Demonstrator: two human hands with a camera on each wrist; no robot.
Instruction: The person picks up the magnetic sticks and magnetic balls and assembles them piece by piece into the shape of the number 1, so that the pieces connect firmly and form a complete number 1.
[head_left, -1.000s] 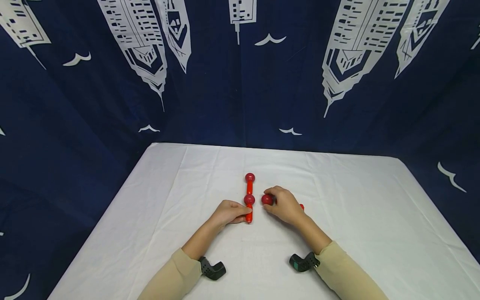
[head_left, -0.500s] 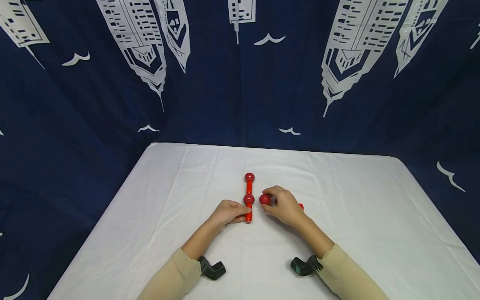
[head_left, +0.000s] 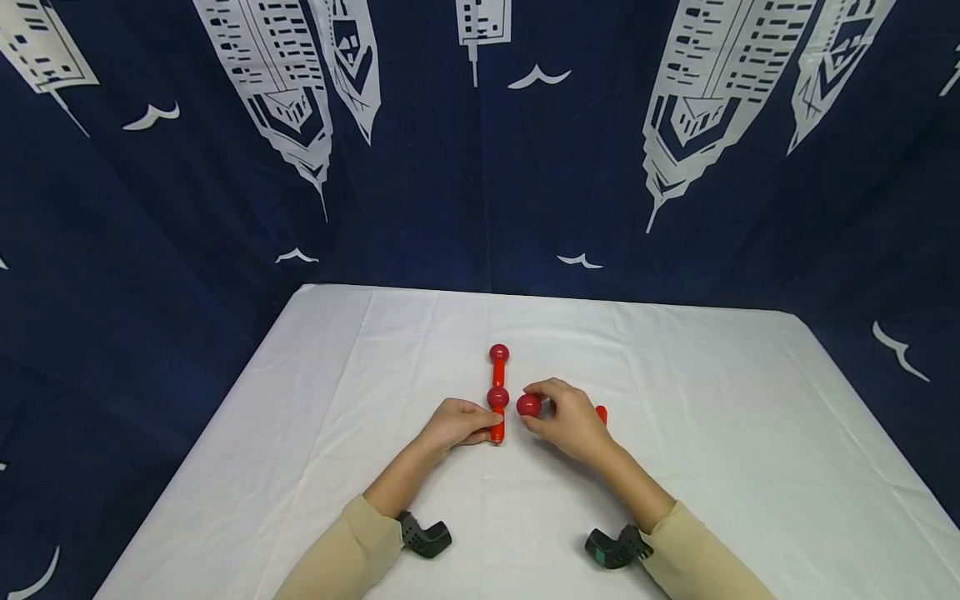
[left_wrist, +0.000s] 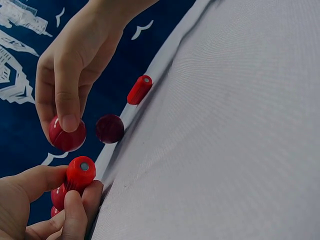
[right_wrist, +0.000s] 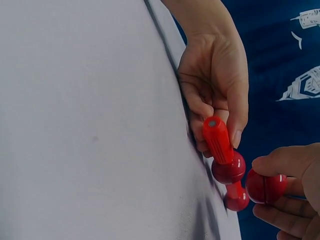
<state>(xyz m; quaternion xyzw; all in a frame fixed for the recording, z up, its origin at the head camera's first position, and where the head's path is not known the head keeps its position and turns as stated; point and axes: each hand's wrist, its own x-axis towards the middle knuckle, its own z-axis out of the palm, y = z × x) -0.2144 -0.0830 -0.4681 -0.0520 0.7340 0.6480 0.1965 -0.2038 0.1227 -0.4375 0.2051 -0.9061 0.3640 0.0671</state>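
Note:
My left hand (head_left: pixel 459 422) pinches the near red rod (left_wrist: pixel 80 172) of a straight chain. In it, two red rods alternate with two red balls, a middle ball (head_left: pixel 498 397) and a far ball (head_left: pixel 499 353). A small grey disc shows in the rod's near end. Just right of the chain, my right hand (head_left: pixel 570 421) holds a loose red ball (head_left: pixel 528 405) between thumb and fingers. A narrow gap separates this ball from the chain in the head view. Its surface carries a seam, visible in the right wrist view (right_wrist: pixel 266 187).
Beyond the right hand, a separate red rod (head_left: pixel 602 414) lies on the white-covered table (head_left: pixel 705 417). Near that rod in the left wrist view sits a darker red ball (left_wrist: pixel 110 128), hidden in the head view. A blue printed curtain (head_left: pixel 420 208) hangs behind the table.
My right hand has brought its ball slightly left, then a little nearer to me. More of the loose rod shows past that hand. The left hand keeps its hold on the chain.

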